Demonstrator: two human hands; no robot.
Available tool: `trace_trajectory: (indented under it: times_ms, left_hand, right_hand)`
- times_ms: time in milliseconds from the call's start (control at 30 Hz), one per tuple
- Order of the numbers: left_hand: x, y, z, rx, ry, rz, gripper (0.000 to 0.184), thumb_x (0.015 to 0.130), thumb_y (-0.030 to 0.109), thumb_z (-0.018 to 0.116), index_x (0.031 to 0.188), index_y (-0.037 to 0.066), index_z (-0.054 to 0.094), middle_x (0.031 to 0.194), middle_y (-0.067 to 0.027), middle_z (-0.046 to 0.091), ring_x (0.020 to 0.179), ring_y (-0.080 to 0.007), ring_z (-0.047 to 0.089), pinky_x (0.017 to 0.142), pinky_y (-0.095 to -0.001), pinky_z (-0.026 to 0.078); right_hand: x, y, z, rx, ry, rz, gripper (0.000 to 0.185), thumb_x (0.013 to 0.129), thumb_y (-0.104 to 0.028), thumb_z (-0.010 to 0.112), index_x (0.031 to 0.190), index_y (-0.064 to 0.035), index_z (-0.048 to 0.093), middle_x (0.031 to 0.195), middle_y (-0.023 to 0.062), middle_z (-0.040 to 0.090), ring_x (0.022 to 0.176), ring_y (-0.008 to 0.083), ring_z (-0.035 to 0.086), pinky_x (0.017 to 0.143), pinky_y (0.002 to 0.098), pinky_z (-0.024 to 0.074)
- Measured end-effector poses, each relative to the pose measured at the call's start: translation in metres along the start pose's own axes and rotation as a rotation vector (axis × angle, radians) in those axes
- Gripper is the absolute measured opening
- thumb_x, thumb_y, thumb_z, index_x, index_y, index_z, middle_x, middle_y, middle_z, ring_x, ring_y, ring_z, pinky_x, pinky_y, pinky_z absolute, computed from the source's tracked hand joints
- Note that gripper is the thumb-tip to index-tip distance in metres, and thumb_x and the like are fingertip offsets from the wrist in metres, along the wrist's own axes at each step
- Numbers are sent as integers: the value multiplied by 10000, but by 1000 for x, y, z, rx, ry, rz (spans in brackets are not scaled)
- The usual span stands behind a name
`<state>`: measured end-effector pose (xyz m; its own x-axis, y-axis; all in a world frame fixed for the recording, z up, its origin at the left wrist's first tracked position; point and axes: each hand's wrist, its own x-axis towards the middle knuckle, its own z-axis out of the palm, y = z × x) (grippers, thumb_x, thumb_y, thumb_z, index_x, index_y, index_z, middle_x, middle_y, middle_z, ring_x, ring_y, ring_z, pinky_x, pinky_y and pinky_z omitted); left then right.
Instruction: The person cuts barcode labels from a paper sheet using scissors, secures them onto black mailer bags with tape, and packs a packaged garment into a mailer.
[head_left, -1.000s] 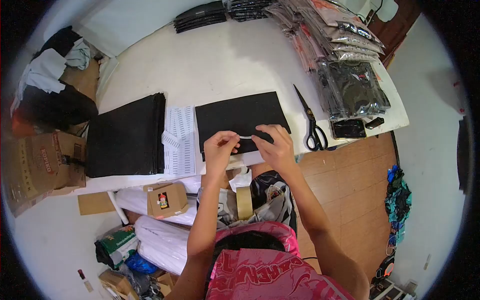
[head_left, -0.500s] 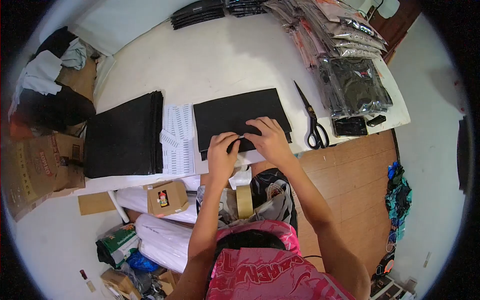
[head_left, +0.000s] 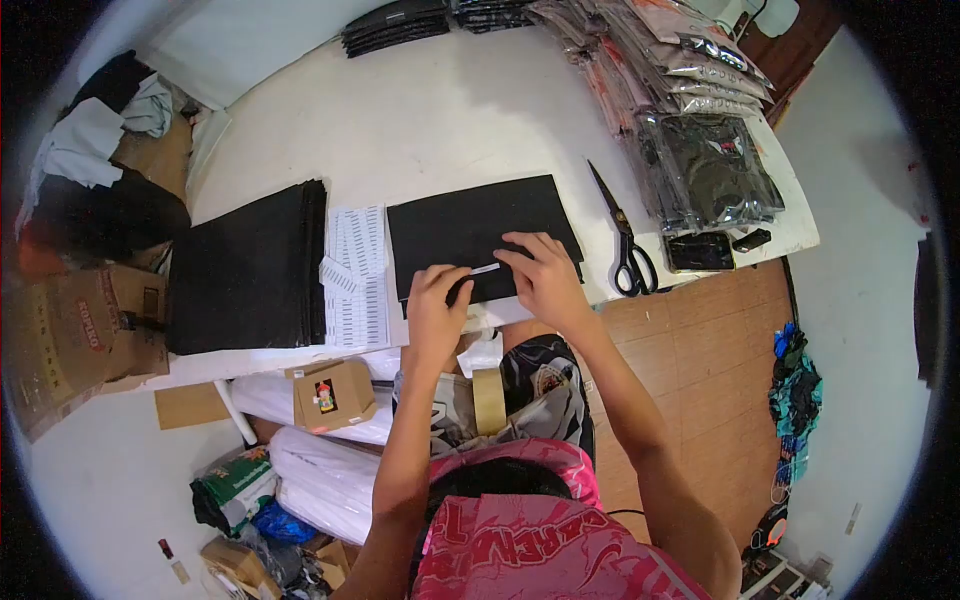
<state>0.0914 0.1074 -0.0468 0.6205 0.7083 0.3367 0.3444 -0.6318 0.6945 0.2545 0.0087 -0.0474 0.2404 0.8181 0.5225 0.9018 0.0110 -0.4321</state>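
Observation:
A folded black cloth piece (head_left: 480,215) lies flat at the table's front edge, below both hands. On it sits a small white label strip (head_left: 485,269), between my fingertips. My left hand (head_left: 438,300) rests on the cloth with its fingertips at the label's left end, thumb and fingers apart. At the label's right end, my right hand (head_left: 545,280) lies with fingers stretched out over the cloth. To the left of the cloth is a sheet of printed white labels (head_left: 357,285), with a loose strip lying across it.
A stack of black cloth pieces (head_left: 245,270) lies at left. Black scissors (head_left: 622,230) are to the right, near a phone (head_left: 700,252) and bagged garments (head_left: 710,170). A tape roll (head_left: 489,402) rests on my lap. A cardboard box (head_left: 90,325) stands far left.
My hands have drawn slightly apart, the right one moving a little to the right. More of the white label now shows between the fingertips.

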Motion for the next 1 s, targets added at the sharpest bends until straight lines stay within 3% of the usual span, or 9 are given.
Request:
trace_trajectory:
  times_ms: [267, 1000]
  left_hand:
    - [1, -3, 9, 136, -83, 111, 271, 762, 97, 726, 1030, 57, 711, 1034, -89, 603, 970, -293, 541, 853, -401, 435]
    - [-5, -2, 0, 95, -42, 113, 219, 769, 57, 712, 987, 44, 718, 1014, -86, 616, 957, -283, 554, 844, -387, 450]
  right_hand:
    - [-12, -8, 10, -10, 41, 4, 185, 774, -146, 686, 927, -43, 704, 1079, 99, 626, 1024, 274, 558, 867, 395, 432]
    - [-26, -13, 7, 12, 24, 61, 194, 768, -132, 694, 931, -27, 699, 1079, 96, 627, 1007, 267, 563, 828, 381, 442]
